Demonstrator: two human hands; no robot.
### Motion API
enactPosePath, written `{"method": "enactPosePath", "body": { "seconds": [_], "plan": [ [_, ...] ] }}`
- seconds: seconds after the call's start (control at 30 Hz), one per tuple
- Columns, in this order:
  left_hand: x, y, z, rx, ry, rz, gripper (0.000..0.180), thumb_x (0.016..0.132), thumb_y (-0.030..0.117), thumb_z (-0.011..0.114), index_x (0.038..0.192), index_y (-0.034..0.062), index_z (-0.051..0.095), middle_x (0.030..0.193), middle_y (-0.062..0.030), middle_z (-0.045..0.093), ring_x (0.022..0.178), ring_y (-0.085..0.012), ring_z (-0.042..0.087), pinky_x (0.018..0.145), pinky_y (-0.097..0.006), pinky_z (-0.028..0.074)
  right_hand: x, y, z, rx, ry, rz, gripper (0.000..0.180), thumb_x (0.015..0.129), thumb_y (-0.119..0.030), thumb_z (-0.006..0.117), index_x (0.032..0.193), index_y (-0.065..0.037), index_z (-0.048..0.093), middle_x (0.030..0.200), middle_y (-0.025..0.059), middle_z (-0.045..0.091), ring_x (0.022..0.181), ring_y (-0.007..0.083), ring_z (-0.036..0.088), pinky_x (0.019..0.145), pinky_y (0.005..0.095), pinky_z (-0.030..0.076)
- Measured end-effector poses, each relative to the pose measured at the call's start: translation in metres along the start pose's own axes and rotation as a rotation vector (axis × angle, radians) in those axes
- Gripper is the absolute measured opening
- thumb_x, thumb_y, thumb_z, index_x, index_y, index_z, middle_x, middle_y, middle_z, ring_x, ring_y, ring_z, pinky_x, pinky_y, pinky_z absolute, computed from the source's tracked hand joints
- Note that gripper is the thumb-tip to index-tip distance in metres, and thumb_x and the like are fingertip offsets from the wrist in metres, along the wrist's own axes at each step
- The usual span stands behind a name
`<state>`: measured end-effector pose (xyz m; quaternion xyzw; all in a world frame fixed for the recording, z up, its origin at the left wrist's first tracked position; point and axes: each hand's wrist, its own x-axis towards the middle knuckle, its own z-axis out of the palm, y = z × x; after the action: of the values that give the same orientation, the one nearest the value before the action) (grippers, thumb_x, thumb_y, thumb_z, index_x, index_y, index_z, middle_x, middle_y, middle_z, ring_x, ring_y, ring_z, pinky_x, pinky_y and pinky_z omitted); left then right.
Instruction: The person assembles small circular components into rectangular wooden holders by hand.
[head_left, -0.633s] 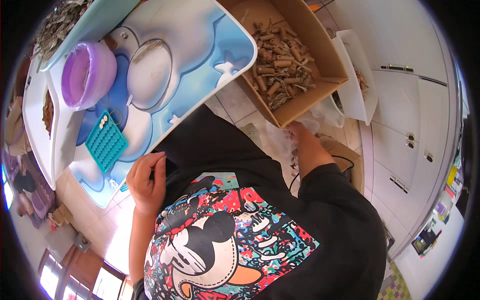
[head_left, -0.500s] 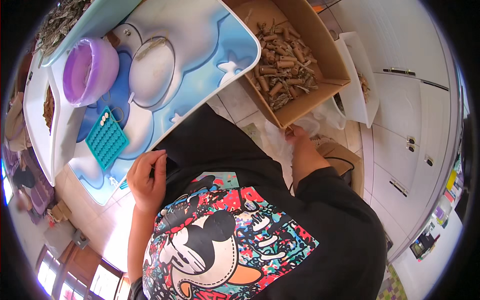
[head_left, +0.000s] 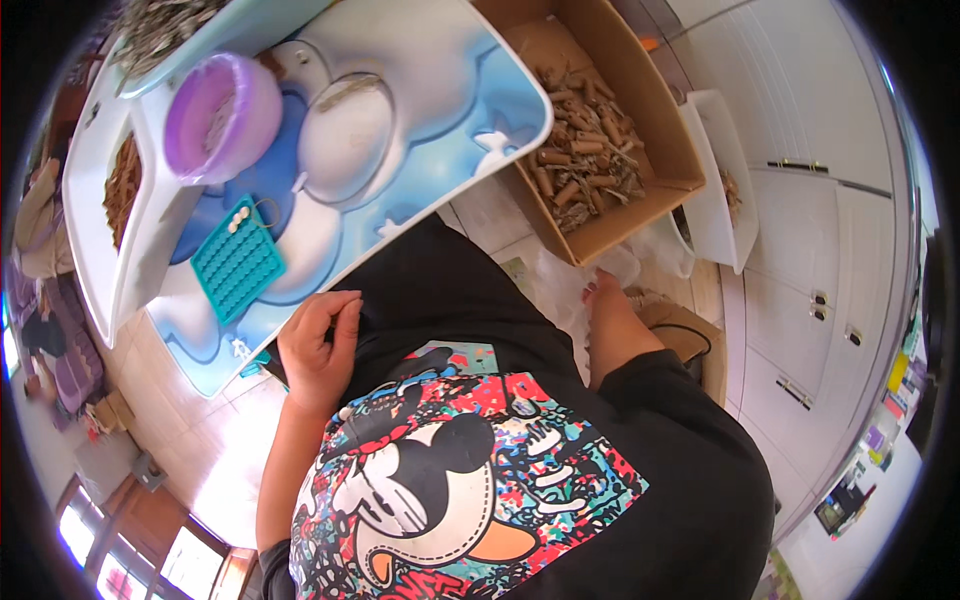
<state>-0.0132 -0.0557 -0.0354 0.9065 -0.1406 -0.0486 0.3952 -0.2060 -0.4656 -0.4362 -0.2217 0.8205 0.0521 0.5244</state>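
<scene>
My left hand is by the near edge of the table, over my dark clothing. Its fingers curl in against the thumb, and whatever may be between them is hidden. On the far right my right hand hangs low beside the near corner of a cardboard box and a clear plastic bag; its fingers are small and partly hidden. Inside the box lie many short brown rolls mixed with dried stalks. A teal ridged mat with a few small white pieces on it lies on the table beyond my left hand.
A purple bowl stands at the table's left. Beyond it a pale tray holds dried plant matter. A white bin with brown pieces is at left; another white bin stands right of the box, near white cabinets.
The view has shifted, so the table and left hand sit farther right in the picture. My right hand has come slightly away from the box's corner. The left hand stays curled.
</scene>
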Motion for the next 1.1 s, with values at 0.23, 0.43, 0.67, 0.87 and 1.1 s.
{"method": "enactPosePath", "body": {
  "seconds": [0.23, 0.43, 0.67, 0.87, 1.1],
  "plan": [
    [-0.004, -0.016, -0.015, -0.050, 0.051, 0.081, 0.005, 0.082, 0.006, 0.063, 0.082, 0.0009, 0.063, 0.074, -0.0114, 0.063, 0.064, -0.0263, 0.060, 0.058, -0.031, 0.047, -0.013, 0.000, 0.000, -1.600, 0.109, -1.503, 0.026, 0.091, -0.021, 0.045, 0.096, -0.001, 0.062, 0.080, 0.0126, 0.062, 0.070, 0.0272, 0.062, 0.063, 0.0366, 0.049],
    [-0.004, -0.025, -0.035, -0.146, 0.130, 0.133, 0.010, 0.083, 0.008, 0.062, 0.077, -0.0004, 0.062, 0.073, -0.0119, 0.062, 0.065, -0.0271, 0.061, 0.058, -0.032, 0.047, -0.355, 0.007, 0.013, -1.618, -0.929, -1.179, 0.018, 0.084, -0.022, 0.060, 0.082, -0.004, 0.062, 0.073, 0.0111, 0.061, 0.067, 0.0262, 0.060, 0.059, 0.0351, 0.046],
    [-0.004, -0.030, -0.049, -0.164, 0.159, 0.195, 0.006, 0.080, 0.006, 0.064, 0.079, 0.0010, 0.063, 0.075, -0.0117, 0.064, 0.066, -0.0272, 0.062, 0.059, -0.032, 0.048, -0.530, 0.006, 0.065, -1.289, -1.043, -2.011, 0.017, 0.080, -0.024, 0.063, 0.083, -0.008, 0.059, 0.080, 0.0105, 0.056, 0.077, 0.0299, 0.057, 0.067, 0.0389, 0.045],
    [-0.011, -0.035, -0.056, -0.320, 0.077, 0.075, 0.010, 0.083, 0.010, 0.063, 0.084, 0.0004, 0.065, 0.077, -0.0120, 0.065, 0.067, -0.0232, 0.063, 0.059, -0.030, 0.048, -0.534, -0.013, 0.163, -1.066, -0.387, -2.490, 0.016, 0.075, -0.012, 0.066, 0.089, -0.007, 0.059, 0.091, 0.0080, 0.055, 0.087, 0.0299, 0.056, 0.071, 0.0391, 0.047],
    [-0.018, -0.040, -0.061, -0.968, -0.045, -0.312, 0.026, 0.094, 0.020, 0.052, 0.101, -0.0017, 0.064, 0.092, -0.0095, 0.066, 0.077, -0.0157, 0.062, 0.070, -0.027, 0.050, -0.534, -0.004, 0.154, -0.967, -0.453, -2.539, 0.012, 0.078, -0.011, 0.064, 0.088, -0.006, 0.059, 0.086, 0.0089, 0.058, 0.082, 0.0292, 0.058, 0.069, 0.0365, 0.046]
  ]
}}
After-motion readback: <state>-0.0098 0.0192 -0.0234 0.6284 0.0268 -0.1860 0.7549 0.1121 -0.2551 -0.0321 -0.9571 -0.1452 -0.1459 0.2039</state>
